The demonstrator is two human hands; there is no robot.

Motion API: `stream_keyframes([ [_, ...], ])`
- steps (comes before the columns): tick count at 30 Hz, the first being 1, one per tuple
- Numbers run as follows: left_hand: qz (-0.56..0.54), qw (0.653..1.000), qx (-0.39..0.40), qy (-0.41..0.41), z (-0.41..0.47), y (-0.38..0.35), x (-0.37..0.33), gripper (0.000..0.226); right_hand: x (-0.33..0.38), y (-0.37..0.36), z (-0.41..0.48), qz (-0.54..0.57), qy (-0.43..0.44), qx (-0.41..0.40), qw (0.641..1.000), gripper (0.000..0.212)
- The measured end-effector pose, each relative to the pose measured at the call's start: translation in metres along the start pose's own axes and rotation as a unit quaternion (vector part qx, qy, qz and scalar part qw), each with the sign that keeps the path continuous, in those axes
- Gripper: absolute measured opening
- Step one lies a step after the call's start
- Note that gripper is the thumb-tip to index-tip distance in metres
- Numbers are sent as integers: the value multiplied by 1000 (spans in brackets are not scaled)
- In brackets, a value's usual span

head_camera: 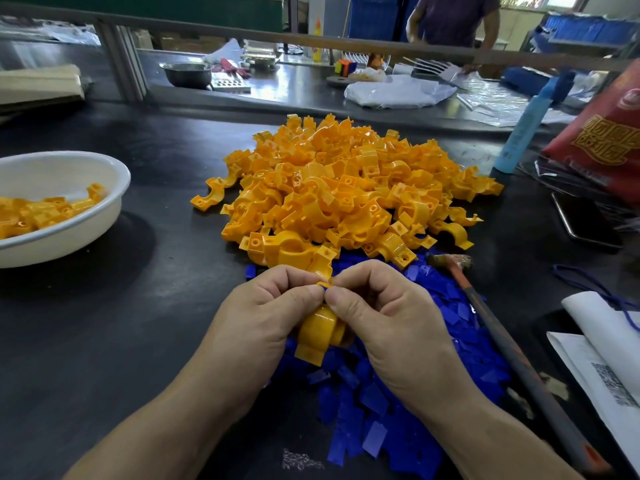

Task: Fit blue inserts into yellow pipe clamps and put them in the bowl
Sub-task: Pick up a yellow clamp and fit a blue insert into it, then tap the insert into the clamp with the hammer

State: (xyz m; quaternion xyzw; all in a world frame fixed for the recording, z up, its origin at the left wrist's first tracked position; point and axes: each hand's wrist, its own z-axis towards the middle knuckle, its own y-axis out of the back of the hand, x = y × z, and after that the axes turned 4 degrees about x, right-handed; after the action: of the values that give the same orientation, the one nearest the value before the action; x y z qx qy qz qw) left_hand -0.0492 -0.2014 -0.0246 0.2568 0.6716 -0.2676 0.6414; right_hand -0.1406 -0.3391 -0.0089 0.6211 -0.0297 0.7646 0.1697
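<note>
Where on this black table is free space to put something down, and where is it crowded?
Bare table lies between the white bowl and the yellow clamp pile, and on down left of the left hand. Crowded: blue inserts under the right hand; hammer, phone and papers at right.

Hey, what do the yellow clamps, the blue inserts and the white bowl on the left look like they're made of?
Yellow clamps: moulded plastic, glossy, with bright highlights on the curves and moulded holes. Blue inserts: probably plastic too, thin flat pieces with a duller sheen. White bowl: smooth and glossy, plastic or enamelled metal; the look leaves it open.
</note>
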Motion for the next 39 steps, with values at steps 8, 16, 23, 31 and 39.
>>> stream_keyframes([
  [8,35,986,-154,49,6,38,-23,9,20,56,0,-393,-3,-129,910,31],
  [16,283,932,-190,124,-5,95,-29,14,5,127,-44,-649,-266,-42,712,49],
  [23,516,827,-166,147,-18,84,-10,54,-17,118,-71,-626,-257,-69,733,28],
  [31,626,757,-172,80,-29,79,8,47,25,81,-84,-326,-179,-214,903,33],
  [39,581,795,-174,23,-29,79,23,56,54,7,-60,-332,-103,108,931,35],
])
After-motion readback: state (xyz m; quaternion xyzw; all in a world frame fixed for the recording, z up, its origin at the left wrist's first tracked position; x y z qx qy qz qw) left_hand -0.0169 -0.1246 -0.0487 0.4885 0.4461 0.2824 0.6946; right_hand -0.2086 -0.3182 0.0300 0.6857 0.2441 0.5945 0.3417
